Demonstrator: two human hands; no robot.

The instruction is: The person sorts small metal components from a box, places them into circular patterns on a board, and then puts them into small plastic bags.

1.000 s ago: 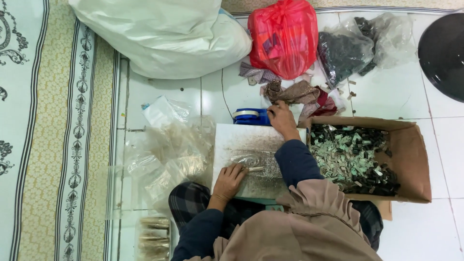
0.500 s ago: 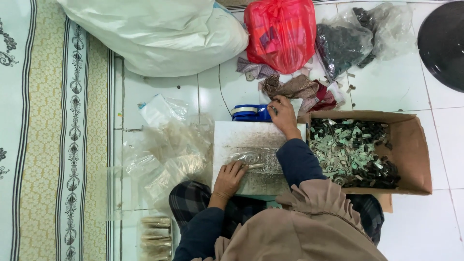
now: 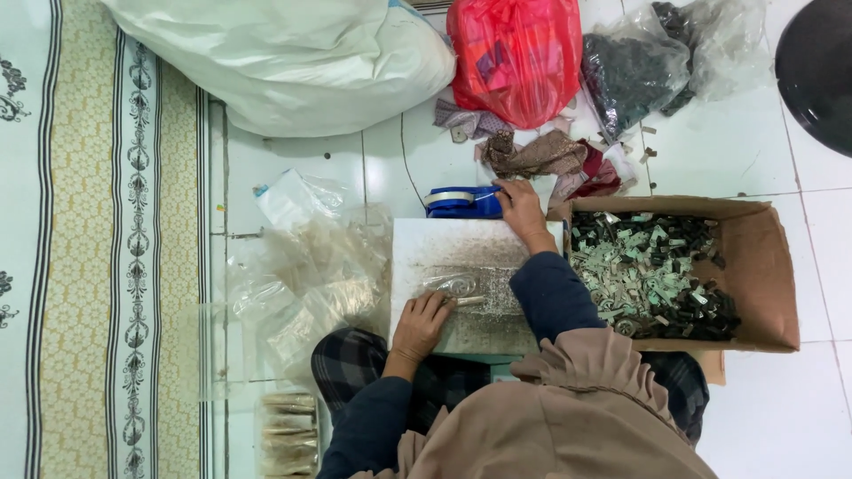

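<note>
We see the left hand (image 3: 420,325) flat on the white board surface (image 3: 417,244), fingers (image 3: 437,304) pressed on a small clear packet (image 3: 461,286) with a thin strip; contents too small to make out. The right hand (image 3: 522,210) reaches the blue tape dispenser (image 3: 463,202) at the board's far edge, fingers curled at its tape end; we cannot tell if they pinch tape. A cardboard box (image 3: 754,266) of small parts sits beside the right arm. Clear bags (image 3: 302,266) lie left; our body hides the board's near edge.
</note>
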